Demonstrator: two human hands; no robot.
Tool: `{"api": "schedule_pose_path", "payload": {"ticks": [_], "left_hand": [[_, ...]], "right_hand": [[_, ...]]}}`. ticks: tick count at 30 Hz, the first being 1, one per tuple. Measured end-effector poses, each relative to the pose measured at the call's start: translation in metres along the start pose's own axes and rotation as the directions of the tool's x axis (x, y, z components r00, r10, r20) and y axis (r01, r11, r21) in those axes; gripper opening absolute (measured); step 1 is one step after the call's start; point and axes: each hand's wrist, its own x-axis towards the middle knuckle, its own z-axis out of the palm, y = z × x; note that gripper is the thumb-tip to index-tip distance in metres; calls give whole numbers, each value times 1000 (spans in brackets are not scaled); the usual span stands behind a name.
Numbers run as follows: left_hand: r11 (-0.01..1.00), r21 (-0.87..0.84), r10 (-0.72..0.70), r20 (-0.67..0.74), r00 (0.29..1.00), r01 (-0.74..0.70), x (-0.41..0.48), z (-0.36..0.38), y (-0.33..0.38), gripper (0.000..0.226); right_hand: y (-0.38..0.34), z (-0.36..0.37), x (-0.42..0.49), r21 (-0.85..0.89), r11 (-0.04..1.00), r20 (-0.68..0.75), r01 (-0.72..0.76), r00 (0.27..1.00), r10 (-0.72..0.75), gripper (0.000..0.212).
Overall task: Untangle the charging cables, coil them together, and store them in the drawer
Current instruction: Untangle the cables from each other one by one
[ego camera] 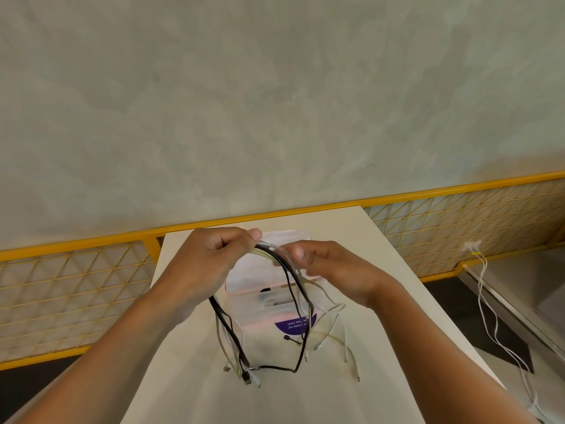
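Your left hand [211,255] and right hand [324,264] both pinch bundled charging cables [293,289], black and white, above white table [382,377]; thin strands arch, plugs dangling downward toward you.

I can't read the purple label [292,324]; the left hand [211,258] hides part of the charging cables [272,250]; 2 white cords [489,328] leave the bottom edge.

— The cables [269,250]?
— A mixed bunch, black and off-white, gathered at 12 o'clock, where the left hand [211,258] and right hand [330,270] pinch it.
— Below that?
— It arches down toward 7 and 5 o'clock. The plugs [247,377] reach the worktop [305,402], and a black cable [275,367] crosses at 6 o'clock.
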Motion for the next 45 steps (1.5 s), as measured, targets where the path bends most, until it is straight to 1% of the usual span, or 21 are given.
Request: {"api": "schedule_pose_path", "payload": {"ticks": [1, 3, 6, 10, 12, 15, 17, 19, 20, 22, 24, 27, 30, 32, 35, 37, 41, 45], "left_hand": [[1000, -5, 9, 5, 1000, -9, 1, -1, -3, 35], [1000, -22, 19, 27, 999, -18, 1, -2, -7, 32], [1000, -19, 2, 95, 995, 0, 2, -7, -11, 25], [992, 125, -54, 256, 965, 23, 4, -16, -9, 24], [988, 151, -73, 281, 957, 31, 5, -16, -6, 25], [992, 109, -89, 225, 970, 66, 6, -8, -4, 22], [988, 151, -46, 157, 987, 22, 6, 0, -5, 20], [982, 189, -26, 109, 994, 5, 5, 7, -5, 18], [981, 193, -33, 96, 995, 14, 4, 9, -6, 18], [980, 193, -57, 96, 994, 37, 4, 11, -7, 17], [978, 203, -73, 101, 992, 51, 5, 12, -6, 16], [975, 213, -92, 104, 990, 68, 6, 13, -5, 14], [968, 233, -121, 96, 988, 96, 7, 14, -4, 15], [966, 232, -134, 88, 987, 110, 7, 14, -5, 16], [972, 198, -140, 68, 988, 124, 8, 13, -5, 14], [978, 171, -128, 20, 992, 123, 9, 11, -6, 12], [990, 72, -115, -93, 989, 122, 12, -1, -8, 13], [995, 23, -93, -129, 987, 97, 12, -4, -9, 11]], "right_hand": [[-6, 2, -1, 45, 998, 42, 48, 998, -50, 37], [-11, 7, -1, 119, 989, 54, 90, 994, -97, 24], [-12, 11, 2, 205, 974, 12, 102, 994, -107, 22], [-11, 13, 2, 191, 976, -26, 104, 995, -101, 19], [-12, 15, 0, 169, 980, -29, 108, 994, -105, 18], [-12, 16, 1, 169, 979, -40, 113, 993, -107, 18], [-12, 16, 1, 210, 967, -67, 142, 989, -130, 16], [-14, 14, 1, 204, 963, -126, 178, 980, -155, 12], [-15, 12, 1, 161, 968, -157, 192, 973, -167, 8], [-17, 8, 2, 3, 980, -196, 199, 961, -194, 2], [-19, 6, 2, -153, 972, -198, 180, 958, -209, 6], [-20, 7, 3, -255, 952, -199, 168, 955, -222, 12], [-22, 9, 2, -267, 941, -164, 208, 952, -257, 8], [-23, 9, 3, -287, 936, -135, 203, 959, -249, 7], [-28, 8, 3, -287, 946, -101, 152, 977, -187, 8], [-31, 3, 1, -263, 957, -105, 119, 983, -151, 11], [-29, -14, -7, -113, 993, -131, 46, 990, -61, 21], [-26, -24, -10, -121, 993, -137, 6, 990, -22, 27]]}}
